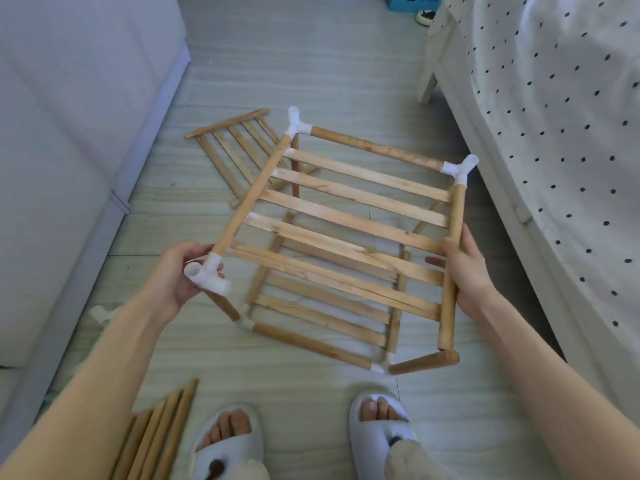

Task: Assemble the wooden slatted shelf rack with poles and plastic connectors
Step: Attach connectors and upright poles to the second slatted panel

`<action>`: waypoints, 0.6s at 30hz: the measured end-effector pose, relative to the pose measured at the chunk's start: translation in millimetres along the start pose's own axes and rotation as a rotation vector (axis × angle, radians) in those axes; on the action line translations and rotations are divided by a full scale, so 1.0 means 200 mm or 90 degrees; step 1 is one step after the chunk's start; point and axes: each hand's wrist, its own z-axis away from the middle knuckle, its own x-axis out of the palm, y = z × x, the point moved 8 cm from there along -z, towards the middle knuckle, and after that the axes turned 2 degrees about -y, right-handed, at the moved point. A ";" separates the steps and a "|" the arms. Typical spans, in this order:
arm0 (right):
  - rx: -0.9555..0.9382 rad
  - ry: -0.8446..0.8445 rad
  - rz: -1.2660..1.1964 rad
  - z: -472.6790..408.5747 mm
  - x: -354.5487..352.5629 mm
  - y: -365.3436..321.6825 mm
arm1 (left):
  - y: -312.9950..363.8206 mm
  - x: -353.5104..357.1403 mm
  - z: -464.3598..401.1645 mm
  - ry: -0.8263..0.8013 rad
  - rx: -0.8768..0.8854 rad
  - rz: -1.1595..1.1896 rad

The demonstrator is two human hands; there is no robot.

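A: Where is the shelf rack right now?

B: I hold the upper slatted shelf point(349, 216) in the air above the lower tier point(322, 313), which stands on the floor point(346, 81). My left hand point(180, 275) curls round the white corner connector point(209, 275); my right hand point(467, 268) grips the right side pole point(452, 271).

A: What makes this step go well?

B: That pole's near end looks bare, with no connector, so I judge it needs one before the frame closes. I would keep the shelf level, line each socket up with its pole, and press straight, not at an angle. Spare poles point(159, 434) lie by my left foot, another slat panel point(235, 147) beyond.
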 end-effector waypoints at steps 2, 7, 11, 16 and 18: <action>0.015 -0.010 -0.012 0.07 -0.01 0.05 | -0.04 0.02 -0.01 -0.048 -0.066 -0.064; 0.048 -0.081 -0.075 0.26 -0.04 0.17 | -0.12 0.14 -0.02 -0.166 -0.087 -0.040; 0.125 -0.101 -0.198 0.34 -0.06 0.30 | -0.16 0.14 -0.02 -0.170 -0.090 -0.043; 0.172 -0.037 -0.277 0.33 -0.03 0.35 | -0.18 0.19 0.00 -0.131 -0.058 -0.031; 0.165 -0.028 -0.300 0.32 -0.04 0.35 | -0.19 0.19 0.00 -0.116 -0.038 -0.007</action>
